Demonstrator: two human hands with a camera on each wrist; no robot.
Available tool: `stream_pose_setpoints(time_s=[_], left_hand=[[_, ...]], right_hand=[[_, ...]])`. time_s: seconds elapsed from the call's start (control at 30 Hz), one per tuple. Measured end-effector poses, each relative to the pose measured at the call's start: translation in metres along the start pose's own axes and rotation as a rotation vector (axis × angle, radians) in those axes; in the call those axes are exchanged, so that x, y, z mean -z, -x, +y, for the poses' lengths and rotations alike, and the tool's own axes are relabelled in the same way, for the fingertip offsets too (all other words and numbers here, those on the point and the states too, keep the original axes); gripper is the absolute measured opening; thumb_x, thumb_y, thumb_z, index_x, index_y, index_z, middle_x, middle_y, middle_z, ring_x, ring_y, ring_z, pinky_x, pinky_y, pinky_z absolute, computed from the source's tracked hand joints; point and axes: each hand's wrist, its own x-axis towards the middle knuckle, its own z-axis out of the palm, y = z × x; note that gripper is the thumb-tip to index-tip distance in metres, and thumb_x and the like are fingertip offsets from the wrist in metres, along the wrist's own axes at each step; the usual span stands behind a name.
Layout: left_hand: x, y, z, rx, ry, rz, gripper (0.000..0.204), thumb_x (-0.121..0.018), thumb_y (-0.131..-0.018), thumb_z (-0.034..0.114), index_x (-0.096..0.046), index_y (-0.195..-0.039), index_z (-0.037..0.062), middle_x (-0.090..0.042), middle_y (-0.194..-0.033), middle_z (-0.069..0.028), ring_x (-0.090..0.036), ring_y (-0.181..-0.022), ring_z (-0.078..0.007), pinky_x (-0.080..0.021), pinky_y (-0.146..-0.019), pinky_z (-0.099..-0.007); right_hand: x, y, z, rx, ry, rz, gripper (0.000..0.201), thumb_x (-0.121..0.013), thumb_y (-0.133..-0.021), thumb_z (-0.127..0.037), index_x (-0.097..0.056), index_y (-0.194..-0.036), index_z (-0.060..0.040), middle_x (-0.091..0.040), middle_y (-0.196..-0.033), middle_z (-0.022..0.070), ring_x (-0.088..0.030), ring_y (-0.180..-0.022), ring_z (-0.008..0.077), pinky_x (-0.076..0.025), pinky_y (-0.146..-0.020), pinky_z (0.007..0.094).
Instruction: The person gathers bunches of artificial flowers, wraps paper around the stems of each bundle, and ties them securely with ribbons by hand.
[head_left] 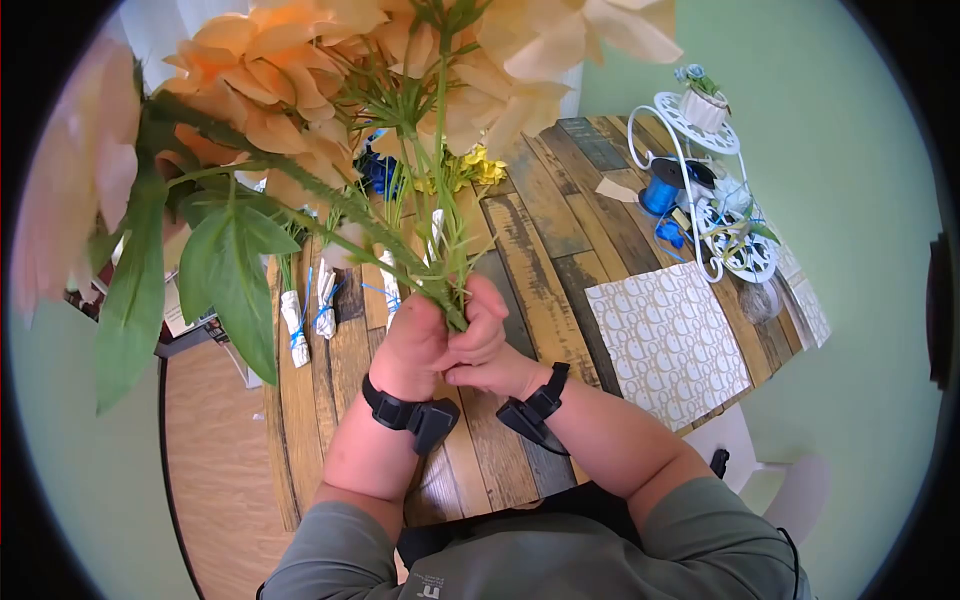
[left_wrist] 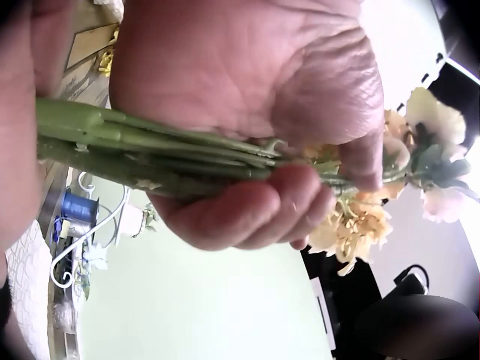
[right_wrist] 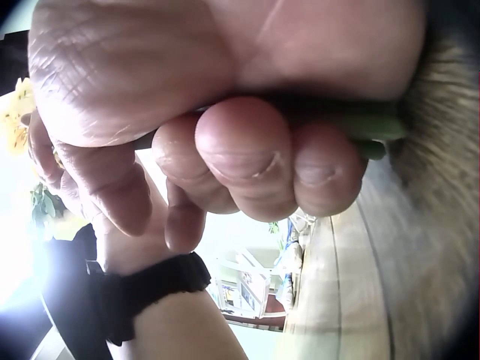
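Note:
A bouquet of large peach flowers (head_left: 260, 70) with green leaves fills the upper left of the head view, tilted up and away. My left hand (head_left: 412, 345) grips its bundled stems, and my right hand (head_left: 485, 350) wraps round them close beside it, near the lower ends. In the left wrist view the left fingers (left_wrist: 247, 214) curl round the green stems (left_wrist: 150, 154). The right wrist view shows the right fingers (right_wrist: 247, 157) closed over the stems (right_wrist: 360, 124), whose cut ends stick out past the little-finger side.
White-wrapped stem bundles (head_left: 295, 330) lie on the wooden table (head_left: 540, 270) at left, with blue and yellow flowers (head_left: 485, 168) behind. A patterned sheet (head_left: 668, 345) lies at right, near a blue ribbon spool (head_left: 660, 190) and a white metal stand (head_left: 690, 225) holding a small pot (head_left: 703, 108).

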Motion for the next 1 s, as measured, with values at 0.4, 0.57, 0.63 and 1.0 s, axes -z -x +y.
stream_pose_setpoints(time_s=[0.4, 0.57, 0.63, 1.0], left_hand=[[-0.012, -0.011, -0.01, -0.119, -0.622, 0.445, 0.056, -0.063, -0.095, 0.054, -0.052, -0.1, -0.0003, -0.046, -0.068, -0.0048, -0.045, -0.06, -0.0154, -0.038, -0.053, -0.0299], [-0.013, -0.013, -0.012, -0.105, -0.583, 0.479, 0.055, -0.062, -0.095, 0.055, -0.052, -0.1, 0.0003, -0.046, -0.068, -0.0054, -0.046, -0.06, -0.0166, -0.04, -0.054, -0.0305], [-0.009, -0.01, -0.013, -0.046, -0.719, 0.581, 0.056, -0.059, -0.097, 0.057, -0.052, -0.099, 0.0007, -0.047, -0.069, -0.0055, -0.046, -0.06, -0.0163, -0.04, -0.055, -0.0302], [-0.011, -0.019, -0.006, -0.109, -0.364, 0.449, 0.062, -0.049, -0.1, 0.059, -0.051, -0.121, 0.0001, -0.039, -0.069, -0.0001, -0.038, -0.061, -0.011, -0.035, -0.056, -0.027]], right_hand=[[-0.004, -0.007, 0.021, 0.129, 0.339, 0.524, 0.014, -0.067, -0.086, -0.002, -0.063, -0.099, -0.0019, -0.069, -0.097, 0.0148, -0.068, -0.096, 0.0259, -0.051, -0.088, 0.0352], [-0.003, -0.008, 0.015, 0.204, 0.328, 0.572, 0.015, -0.067, -0.086, -0.004, -0.063, -0.099, -0.0011, -0.069, -0.093, 0.0143, -0.068, -0.092, 0.0281, -0.052, -0.082, 0.0374], [-0.001, -0.011, 0.022, 0.181, 0.316, 0.573, 0.016, -0.067, -0.086, -0.005, -0.063, -0.101, -0.001, -0.069, -0.093, 0.0142, -0.068, -0.091, 0.0289, -0.052, -0.08, 0.0383], [0.002, -0.011, 0.019, 0.125, 0.483, 0.514, 0.014, -0.063, -0.093, -0.011, -0.063, -0.099, 0.0022, -0.066, -0.084, 0.0185, -0.065, -0.08, 0.0289, -0.051, -0.075, 0.0377]])
